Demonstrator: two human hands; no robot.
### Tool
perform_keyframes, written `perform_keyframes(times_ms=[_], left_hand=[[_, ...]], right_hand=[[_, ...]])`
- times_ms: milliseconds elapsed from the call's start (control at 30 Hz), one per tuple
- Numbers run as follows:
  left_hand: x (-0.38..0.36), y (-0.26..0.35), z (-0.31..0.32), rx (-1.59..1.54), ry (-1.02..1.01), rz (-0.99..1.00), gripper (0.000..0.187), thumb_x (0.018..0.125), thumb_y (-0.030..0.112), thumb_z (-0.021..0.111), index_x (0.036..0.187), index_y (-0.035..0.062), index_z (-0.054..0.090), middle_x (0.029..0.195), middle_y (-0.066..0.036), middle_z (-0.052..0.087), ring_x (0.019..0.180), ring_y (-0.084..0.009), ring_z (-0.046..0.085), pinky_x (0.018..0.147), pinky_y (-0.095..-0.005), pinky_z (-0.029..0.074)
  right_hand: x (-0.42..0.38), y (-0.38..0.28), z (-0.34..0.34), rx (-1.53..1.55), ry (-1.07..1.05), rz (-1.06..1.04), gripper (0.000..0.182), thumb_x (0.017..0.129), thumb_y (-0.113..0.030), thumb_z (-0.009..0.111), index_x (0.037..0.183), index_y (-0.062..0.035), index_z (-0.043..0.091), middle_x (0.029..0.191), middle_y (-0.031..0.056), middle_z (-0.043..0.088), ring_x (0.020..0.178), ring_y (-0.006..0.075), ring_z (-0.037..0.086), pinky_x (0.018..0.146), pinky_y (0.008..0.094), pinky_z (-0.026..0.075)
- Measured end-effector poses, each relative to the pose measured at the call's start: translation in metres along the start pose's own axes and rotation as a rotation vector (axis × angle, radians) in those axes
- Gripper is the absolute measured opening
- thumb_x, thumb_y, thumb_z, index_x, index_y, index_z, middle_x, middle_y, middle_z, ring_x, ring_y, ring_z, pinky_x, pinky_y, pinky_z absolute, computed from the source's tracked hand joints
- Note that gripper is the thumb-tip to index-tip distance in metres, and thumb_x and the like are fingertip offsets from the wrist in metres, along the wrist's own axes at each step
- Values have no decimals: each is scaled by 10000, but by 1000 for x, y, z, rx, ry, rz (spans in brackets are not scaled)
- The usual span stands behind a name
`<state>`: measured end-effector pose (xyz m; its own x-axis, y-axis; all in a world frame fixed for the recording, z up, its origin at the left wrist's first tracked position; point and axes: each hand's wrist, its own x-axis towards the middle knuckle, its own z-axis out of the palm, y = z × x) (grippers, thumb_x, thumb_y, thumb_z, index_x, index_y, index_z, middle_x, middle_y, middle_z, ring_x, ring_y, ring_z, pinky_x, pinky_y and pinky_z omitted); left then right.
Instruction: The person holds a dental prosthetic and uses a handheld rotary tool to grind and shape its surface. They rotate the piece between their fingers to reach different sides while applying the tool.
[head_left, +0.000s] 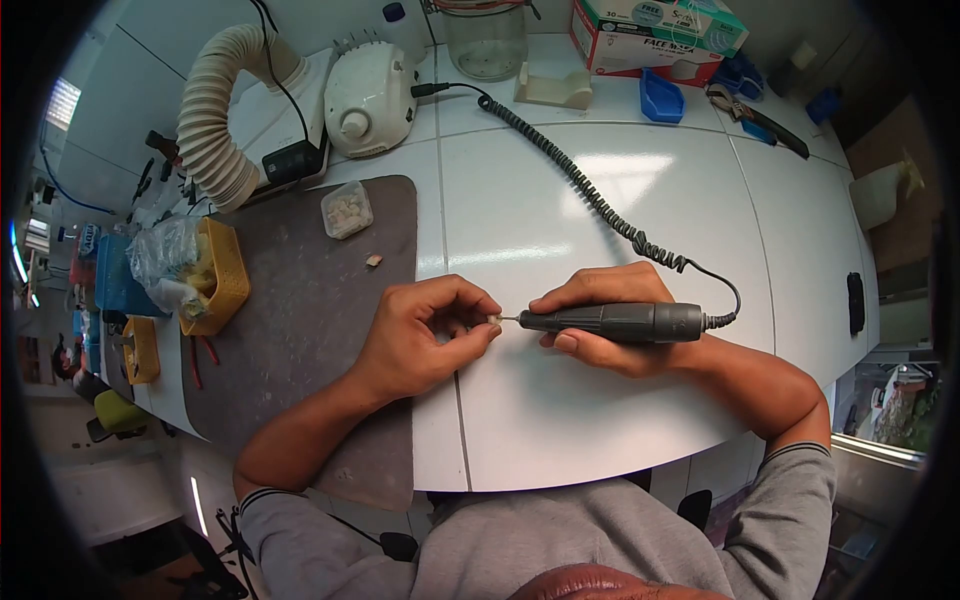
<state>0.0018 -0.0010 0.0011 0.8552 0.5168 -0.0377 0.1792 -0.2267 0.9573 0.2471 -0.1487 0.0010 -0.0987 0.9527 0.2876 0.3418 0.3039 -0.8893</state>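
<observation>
My left hand pinches a tiny off-white piece between thumb and forefinger; it looks like a dental crown, though too small to be sure. Wrapped in my right hand is a black rotary handpiece, lying level and pointing left. Its thin metal bur reaches the small piece and seems to touch it. From the handpiece's rear a coiled black cord runs up to a white control unit. Both hands are just above the white tabletop, close together.
A grey mat covers the left side, with a clear tub of small pale pieces and a beige bit. Beyond stand a ribbed hose, a yellow basket, a glass jar, a mask box and a blue tray.
</observation>
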Motion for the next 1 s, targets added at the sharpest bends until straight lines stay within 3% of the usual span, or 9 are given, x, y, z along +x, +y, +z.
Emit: perform_keyframes(times_ms=[1000], left_hand=[[1, 5, -2, 69, -36, 29, 154, 889, 52, 815, 1020, -15, 771, 927, -60, 785, 832, -98, 728, 706, -235, 561]], right_hand=[[0, 1, 0, -15, -10, -8, 308, 920, -192, 794, 1162, -3, 792, 962, 147, 813, 802, 246, 801, 755, 344, 644]])
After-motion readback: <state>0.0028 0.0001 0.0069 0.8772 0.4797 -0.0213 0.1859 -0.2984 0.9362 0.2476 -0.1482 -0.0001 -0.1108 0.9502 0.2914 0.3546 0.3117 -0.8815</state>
